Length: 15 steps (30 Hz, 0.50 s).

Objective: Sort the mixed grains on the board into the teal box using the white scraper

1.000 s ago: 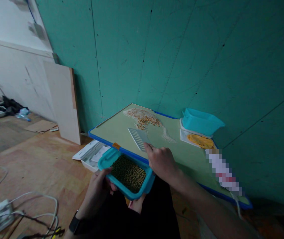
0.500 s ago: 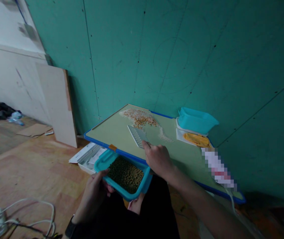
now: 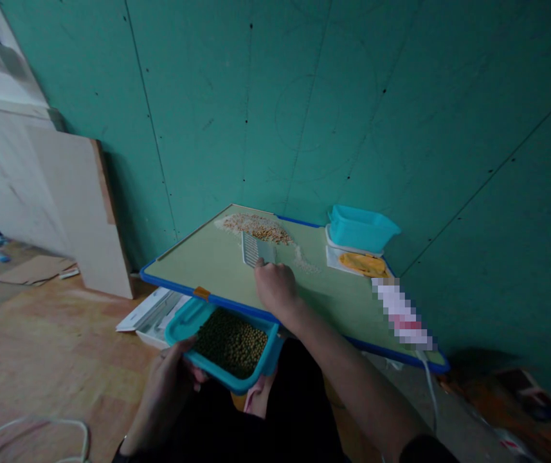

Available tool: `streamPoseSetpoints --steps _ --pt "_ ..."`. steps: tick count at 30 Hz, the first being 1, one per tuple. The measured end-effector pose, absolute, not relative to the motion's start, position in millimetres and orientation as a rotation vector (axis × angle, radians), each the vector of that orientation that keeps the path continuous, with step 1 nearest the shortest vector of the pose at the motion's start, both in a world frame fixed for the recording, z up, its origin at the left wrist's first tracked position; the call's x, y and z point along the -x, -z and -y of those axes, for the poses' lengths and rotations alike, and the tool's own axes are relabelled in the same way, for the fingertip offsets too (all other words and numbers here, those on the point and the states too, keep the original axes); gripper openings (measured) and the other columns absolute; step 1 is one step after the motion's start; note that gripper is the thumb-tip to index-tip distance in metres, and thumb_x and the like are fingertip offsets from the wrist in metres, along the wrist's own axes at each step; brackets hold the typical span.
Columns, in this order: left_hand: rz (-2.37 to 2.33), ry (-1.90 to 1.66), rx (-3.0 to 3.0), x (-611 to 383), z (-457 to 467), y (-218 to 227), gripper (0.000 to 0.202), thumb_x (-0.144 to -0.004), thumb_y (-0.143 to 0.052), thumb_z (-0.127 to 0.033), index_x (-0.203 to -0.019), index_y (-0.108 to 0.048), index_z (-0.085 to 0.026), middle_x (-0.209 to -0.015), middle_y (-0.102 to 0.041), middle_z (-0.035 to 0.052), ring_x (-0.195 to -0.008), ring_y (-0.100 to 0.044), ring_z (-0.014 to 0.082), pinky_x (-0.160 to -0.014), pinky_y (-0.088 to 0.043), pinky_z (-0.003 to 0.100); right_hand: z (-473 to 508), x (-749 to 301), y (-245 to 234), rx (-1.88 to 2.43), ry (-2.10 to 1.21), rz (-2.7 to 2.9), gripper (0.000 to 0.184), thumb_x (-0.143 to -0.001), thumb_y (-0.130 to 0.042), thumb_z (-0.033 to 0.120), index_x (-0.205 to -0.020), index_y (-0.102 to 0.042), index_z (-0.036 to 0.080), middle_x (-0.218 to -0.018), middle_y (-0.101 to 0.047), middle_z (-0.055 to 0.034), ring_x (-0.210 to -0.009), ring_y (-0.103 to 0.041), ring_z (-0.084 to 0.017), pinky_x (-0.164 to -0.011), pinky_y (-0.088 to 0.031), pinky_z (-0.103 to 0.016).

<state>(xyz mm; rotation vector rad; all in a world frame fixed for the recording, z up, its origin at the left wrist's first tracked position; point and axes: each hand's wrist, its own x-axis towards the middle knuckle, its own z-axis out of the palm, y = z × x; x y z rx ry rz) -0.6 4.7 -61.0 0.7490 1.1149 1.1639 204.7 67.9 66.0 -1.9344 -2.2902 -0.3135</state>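
My left hand [image 3: 173, 372] grips the left rim of a blue plastic tub [image 3: 236, 386], its thumb over the edge. Inside lie dark green beans [image 3: 217, 331] and pale yellow beans [image 3: 252, 342]. The tub is at the table's near edge, above my lap. My right hand [image 3: 276, 287] is closed round the handle of a slotted white scoop [image 3: 252, 249], held over the table [image 3: 198, 267]. Just beyond the scoop is a spread pile of white grains and orange-yellow kernels [image 3: 260, 226]. A thin trail of white grains [image 3: 304, 260] runs to the right of it.
At the table's right back stand a light-blue container [image 3: 362, 228] and a yellow cloth-like item [image 3: 362, 263]. A blurred-out packet [image 3: 403, 315] and a cable [image 3: 430, 386] are nearer. An open white box [image 3: 152, 312] lies below on the left. A green wall [image 3: 198, 128] rises behind.
My right hand has moved the scoop forward, up to the near side of the pile. My left hand still holds the tub. The whole view has shifted to the right.
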Motion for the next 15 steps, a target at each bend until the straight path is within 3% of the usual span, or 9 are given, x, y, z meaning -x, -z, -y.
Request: streamPoseSetpoints --steps 6,15 --pt "-1.13 -1.119 -0.725 5.5 -4.9 63.6 0.039 -0.067 -0.08 -0.053 -0.046 -0.066 -0.023 -0.037 -0.061 0.0025 -0.033 -0.053 0.0138 -0.036 -0.041 0.024 -79.7 -207.9 -67.1 1.994 0.281 2.193 0.034 -0.099 -0.04 0.0 -0.106 -0.072 0.002 -0.097 -0.078 -0.0258 -0.092 -0.08 -0.03 -0.077 -0.064 -0.037" --pt "-1.15 -1.159 -0.728 1.8 -3.8 66.7 0.046 -0.069 -0.078 -0.055 -0.039 -0.064 -0.023 -0.037 -0.059 0.0036 -0.033 -0.05 0.0127 -0.037 -0.041 0.024 -59.5 -249.5 -68.5 2.212 0.323 2.105 0.032 -0.098 -0.044 0.005 -0.116 -0.07 0.004 -0.098 -0.078 -0.0238 -0.097 -0.08 -0.027 -0.081 -0.06 -0.03"
